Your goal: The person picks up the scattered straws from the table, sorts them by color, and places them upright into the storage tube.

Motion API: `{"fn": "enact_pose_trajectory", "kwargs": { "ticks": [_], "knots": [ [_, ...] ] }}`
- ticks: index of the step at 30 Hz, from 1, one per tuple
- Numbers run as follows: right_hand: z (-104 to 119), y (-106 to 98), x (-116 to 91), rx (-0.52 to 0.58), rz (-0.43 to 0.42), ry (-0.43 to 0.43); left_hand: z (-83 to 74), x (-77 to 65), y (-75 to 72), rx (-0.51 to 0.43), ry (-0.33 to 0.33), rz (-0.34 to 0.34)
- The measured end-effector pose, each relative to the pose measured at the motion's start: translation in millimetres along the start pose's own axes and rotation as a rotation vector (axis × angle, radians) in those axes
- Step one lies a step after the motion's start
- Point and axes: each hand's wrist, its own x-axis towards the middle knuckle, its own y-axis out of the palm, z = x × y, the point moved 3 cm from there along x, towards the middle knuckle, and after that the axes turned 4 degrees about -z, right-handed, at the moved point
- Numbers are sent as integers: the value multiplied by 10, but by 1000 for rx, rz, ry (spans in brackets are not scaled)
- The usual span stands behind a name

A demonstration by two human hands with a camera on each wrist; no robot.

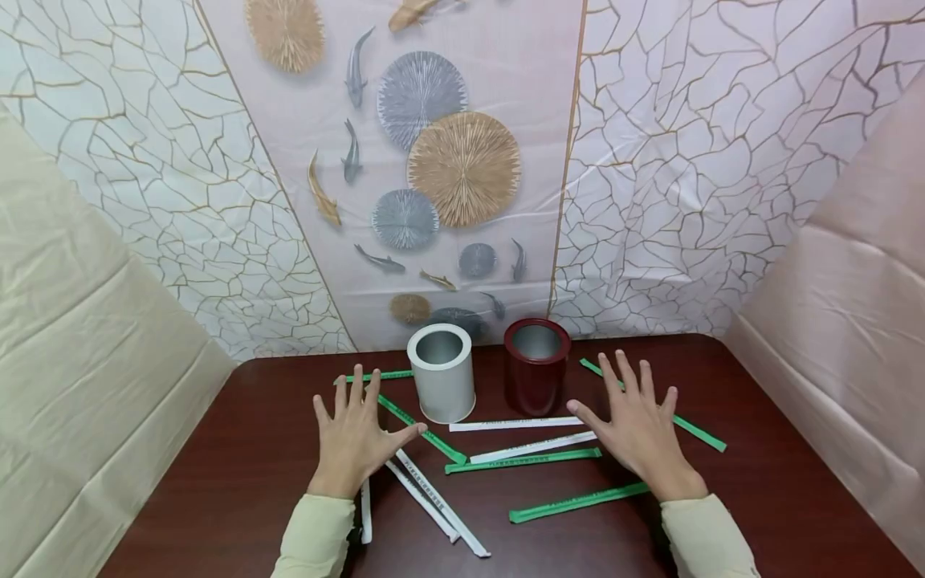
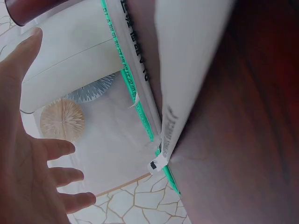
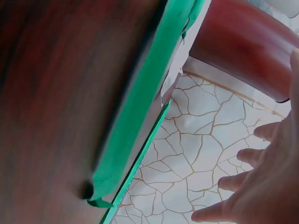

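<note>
My left hand (image 1: 352, 445) hovers with fingers spread over the left part of the table, holding nothing. Under and beside it lie paper-wrapped straws, such as a white straw (image 1: 442, 503) and a green straw (image 1: 422, 427). My right hand (image 1: 639, 429), likewise spread and holding nothing, is above the right side, near a green straw (image 1: 578, 503) and another green straw (image 1: 699, 433). A white canister (image 1: 446, 389) and a dark red canister (image 1: 535, 377) stand upright and open-topped at the back. In the left wrist view a white straw (image 2: 187, 56) looms close; in the right wrist view, a green straw (image 3: 135, 107).
The dark brown table (image 1: 238, 482) ends at a patterned cloth (image 1: 462, 48) behind the canisters. Pale cloth walls (image 1: 853, 337) flank it on both sides. Between the hands lie white straws (image 1: 531, 447) and a green straw (image 1: 523, 461).
</note>
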Motion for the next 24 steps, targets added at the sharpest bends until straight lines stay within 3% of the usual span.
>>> {"fn": "enact_pose_trajectory", "kwargs": {
  "ticks": [6,14,24],
  "knots": [
    [94,-65,41,91,-20,-32,-32,-12,-6,-22,-17,26],
    [309,-214,328,246,-15,-141,-43,-11,-1,16,-7,2],
    [572,-147,868,197,134,-249,-58,10,9,62,0,-33]
  ]
}}
